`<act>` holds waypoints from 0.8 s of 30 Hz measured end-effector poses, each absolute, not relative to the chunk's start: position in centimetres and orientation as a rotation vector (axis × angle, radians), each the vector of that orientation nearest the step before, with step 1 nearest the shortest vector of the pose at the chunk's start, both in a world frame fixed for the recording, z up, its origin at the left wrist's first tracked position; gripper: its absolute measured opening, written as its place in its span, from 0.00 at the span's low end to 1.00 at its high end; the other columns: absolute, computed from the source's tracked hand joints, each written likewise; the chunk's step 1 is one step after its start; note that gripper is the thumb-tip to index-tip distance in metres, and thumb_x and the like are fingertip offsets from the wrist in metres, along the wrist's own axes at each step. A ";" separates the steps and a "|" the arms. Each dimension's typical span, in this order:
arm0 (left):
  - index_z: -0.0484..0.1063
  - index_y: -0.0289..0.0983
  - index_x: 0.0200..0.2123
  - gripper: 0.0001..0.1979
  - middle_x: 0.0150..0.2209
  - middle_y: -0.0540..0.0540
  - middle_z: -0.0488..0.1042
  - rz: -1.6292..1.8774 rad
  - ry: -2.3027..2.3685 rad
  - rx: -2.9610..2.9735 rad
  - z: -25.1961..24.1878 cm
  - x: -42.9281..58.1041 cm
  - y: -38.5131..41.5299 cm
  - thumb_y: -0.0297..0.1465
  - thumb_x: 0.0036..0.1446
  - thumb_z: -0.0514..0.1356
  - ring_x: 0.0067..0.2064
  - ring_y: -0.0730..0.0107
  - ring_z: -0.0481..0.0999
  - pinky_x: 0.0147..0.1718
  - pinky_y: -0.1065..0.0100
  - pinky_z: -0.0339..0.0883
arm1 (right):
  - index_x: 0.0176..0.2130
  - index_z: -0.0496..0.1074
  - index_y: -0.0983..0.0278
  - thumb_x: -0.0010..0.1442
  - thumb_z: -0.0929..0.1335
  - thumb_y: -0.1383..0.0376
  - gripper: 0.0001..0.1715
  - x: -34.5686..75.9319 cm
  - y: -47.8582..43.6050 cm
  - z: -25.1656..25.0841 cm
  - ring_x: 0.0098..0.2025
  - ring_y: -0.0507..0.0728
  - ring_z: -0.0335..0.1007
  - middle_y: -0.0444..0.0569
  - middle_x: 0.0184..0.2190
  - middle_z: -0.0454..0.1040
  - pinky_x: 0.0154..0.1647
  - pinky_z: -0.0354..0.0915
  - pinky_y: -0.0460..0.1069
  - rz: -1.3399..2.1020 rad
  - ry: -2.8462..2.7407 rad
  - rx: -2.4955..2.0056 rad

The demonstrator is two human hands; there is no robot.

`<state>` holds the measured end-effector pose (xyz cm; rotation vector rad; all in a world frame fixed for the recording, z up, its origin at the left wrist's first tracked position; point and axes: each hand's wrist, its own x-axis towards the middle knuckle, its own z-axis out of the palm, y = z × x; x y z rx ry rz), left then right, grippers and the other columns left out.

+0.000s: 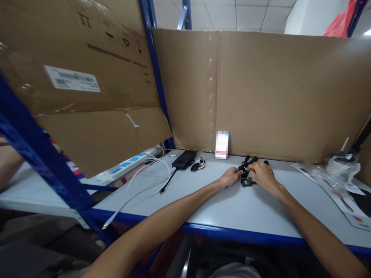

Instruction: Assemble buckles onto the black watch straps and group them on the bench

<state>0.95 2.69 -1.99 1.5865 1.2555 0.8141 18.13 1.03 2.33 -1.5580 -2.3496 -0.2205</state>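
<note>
Both my arms reach far out over the grey table (208, 204). My left hand (231, 177) is curled, its fingertips pinching one end of a small black clip-like part (247, 163). My right hand (261, 173) is closed over the other side of the same black part, close against the left hand. A small flat black square piece (246, 183) lies on the table just under my hands. The part's details are too small to make out.
A black power bank (184, 159), a key fob (197, 165) and a white cable (150, 175) lie to the left. A blurred card (222, 144) leans on the cardboard back wall (261, 92). Plastic bags (337, 172) sit at right. Blue shelf posts (34, 150) and a power strip (127, 164) stand left.
</note>
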 end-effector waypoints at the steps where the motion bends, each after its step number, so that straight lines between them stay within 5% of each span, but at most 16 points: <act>1: 0.63 0.37 0.23 0.22 0.14 0.57 0.56 0.810 1.254 1.589 -2.0 1.0 2.7 0.47 0.60 0.57 0.15 0.79 0.53 0.17 0.72 0.42 | 0.42 0.80 0.59 0.64 0.61 0.68 0.19 18.1 1.0 2.4 0.43 0.57 0.76 0.49 0.42 0.80 0.40 0.61 0.47 -0.237 -2.345 -1.573; 10: 0.63 0.37 0.23 0.23 0.14 0.56 0.56 0.782 1.261 1.619 -2.1 0.9 2.9 0.48 0.60 0.57 0.16 0.79 0.53 0.17 0.71 0.42 | 0.48 0.79 0.59 0.62 0.63 0.70 0.20 17.8 0.8 2.3 0.44 0.57 0.75 0.51 0.43 0.81 0.39 0.62 0.46 -0.196 -2.335 -1.552; 17: 0.62 0.37 0.22 0.21 0.14 0.56 0.56 0.770 1.265 1.636 -2.3 1.0 3.1 0.46 0.61 0.56 0.16 0.78 0.54 0.18 0.71 0.43 | 0.39 0.81 0.59 0.60 0.63 0.70 0.18 18.0 0.9 2.3 0.42 0.56 0.75 0.49 0.41 0.80 0.38 0.61 0.46 -0.133 -2.341 -1.538; 24: 0.62 0.37 0.22 0.20 0.14 0.56 0.56 0.768 1.268 1.665 -2.4 1.0 3.2 0.43 0.62 0.55 0.17 0.78 0.53 0.19 0.71 0.44 | 0.47 0.80 0.57 0.61 0.63 0.71 0.22 18.7 1.4 2.2 0.42 0.56 0.76 0.47 0.42 0.80 0.41 0.63 0.46 -0.120 -2.318 -1.424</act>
